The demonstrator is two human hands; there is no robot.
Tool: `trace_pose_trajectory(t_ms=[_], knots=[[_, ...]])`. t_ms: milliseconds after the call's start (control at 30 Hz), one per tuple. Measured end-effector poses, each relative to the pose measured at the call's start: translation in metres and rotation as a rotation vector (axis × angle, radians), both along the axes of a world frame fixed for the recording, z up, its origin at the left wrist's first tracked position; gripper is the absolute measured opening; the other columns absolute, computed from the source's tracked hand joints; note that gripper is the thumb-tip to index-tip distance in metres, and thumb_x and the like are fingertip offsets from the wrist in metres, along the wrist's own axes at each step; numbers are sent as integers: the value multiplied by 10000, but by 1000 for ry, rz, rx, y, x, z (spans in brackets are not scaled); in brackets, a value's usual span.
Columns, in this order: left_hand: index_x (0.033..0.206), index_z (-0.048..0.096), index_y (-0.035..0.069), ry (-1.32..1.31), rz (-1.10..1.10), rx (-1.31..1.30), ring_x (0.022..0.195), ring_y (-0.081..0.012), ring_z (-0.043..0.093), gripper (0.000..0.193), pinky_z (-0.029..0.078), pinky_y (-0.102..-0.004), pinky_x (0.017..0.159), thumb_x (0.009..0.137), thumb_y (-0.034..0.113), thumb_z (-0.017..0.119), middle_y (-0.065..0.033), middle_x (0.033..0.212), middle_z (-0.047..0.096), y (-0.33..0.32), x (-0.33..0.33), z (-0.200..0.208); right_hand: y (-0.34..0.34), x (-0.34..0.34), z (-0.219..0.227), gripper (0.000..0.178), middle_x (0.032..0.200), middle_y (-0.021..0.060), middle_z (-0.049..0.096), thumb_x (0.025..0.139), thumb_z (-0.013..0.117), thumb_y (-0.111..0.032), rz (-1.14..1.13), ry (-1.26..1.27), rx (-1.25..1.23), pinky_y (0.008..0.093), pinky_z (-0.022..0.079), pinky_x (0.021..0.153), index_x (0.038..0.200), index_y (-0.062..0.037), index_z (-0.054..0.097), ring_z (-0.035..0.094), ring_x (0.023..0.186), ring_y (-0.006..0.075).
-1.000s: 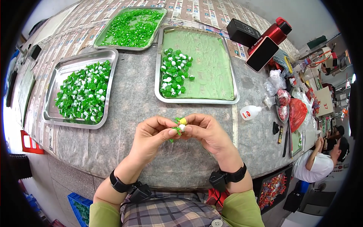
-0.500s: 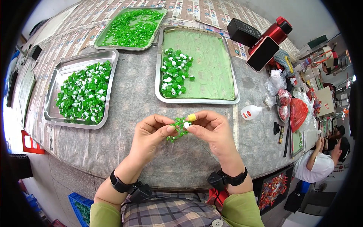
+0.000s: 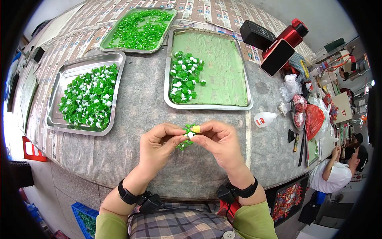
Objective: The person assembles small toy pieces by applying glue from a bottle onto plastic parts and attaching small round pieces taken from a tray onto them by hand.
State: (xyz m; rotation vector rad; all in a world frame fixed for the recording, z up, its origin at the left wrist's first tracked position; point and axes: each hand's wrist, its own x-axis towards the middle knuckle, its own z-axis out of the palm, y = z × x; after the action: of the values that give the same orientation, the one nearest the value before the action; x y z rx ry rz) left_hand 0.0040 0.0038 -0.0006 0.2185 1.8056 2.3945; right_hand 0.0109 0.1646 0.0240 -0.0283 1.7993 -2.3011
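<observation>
Above the front part of the table, my left hand (image 3: pixel 156 147) pinches a small green plastic figure (image 3: pixel 183 147) between thumb and fingertips. My right hand (image 3: pixel 223 146), with yellow tape round a fingertip, closes its thumb and forefinger on a white eyeball bead (image 3: pixel 191 135) with a black dot. The bead is against the green figure; fingers hide much of the contact. Beyond my hands stands a metal tray (image 3: pixel 223 71) lined with light green, with green pieces bearing white eyes along its left side. Another metal tray (image 3: pixel 55 116) at left holds a heap of similar pieces.
A third tray (image 3: pixel 126 50) of small green pieces stands at the back. At right are a white bottle (image 3: pixel 264 119), a phone (image 3: pixel 277 57) leaning on a red flask (image 3: pixel 292 34), a black box (image 3: pixel 256 34) and plastic bags (image 3: pixel 314 121). A person (image 3: pixel 332 169) sits far right.
My right hand has moved left, bringing the eyeball bead in against the green figure. My fingertips are now closer together. The trays have stayed put.
</observation>
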Motion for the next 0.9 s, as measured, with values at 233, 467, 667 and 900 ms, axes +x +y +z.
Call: trace_pose_trajectory(t_ms=[233,467,667,900], knots=[[746,579,8,183,-2,-308,666,-125,540,91,432,-228,589,668,-6,623,-64,740,572,0,-1,3,4,-1,0,177,817,41,585,738,588,-30,59,-95,-45,191,443,680,904,20,555,545,759,74],[719,570,48,489,20,-505,628,-187,544,135,421,-270,549,616,16,653,-60,687,574,-2,-4,8,12,-3,-1,224,866,67,587,762,559,-45,176,-107,6,206,450,712,975,26,546,556,786,105],[683,573,50,531,47,-610,626,-180,552,130,420,-263,574,597,-2,655,-59,687,581,-1,-3,11,11,-5,-4,216,850,69,590,765,556,-50,197,-146,-47,217,460,697,965,33,547,562,767,108],[738,554,32,224,119,-192,631,-140,546,61,444,-244,578,700,33,602,-60,705,573,-11,-9,4,15,-10,-3,199,813,62,594,759,566,-60,107,-116,-78,217,458,673,941,20,556,566,746,109]])
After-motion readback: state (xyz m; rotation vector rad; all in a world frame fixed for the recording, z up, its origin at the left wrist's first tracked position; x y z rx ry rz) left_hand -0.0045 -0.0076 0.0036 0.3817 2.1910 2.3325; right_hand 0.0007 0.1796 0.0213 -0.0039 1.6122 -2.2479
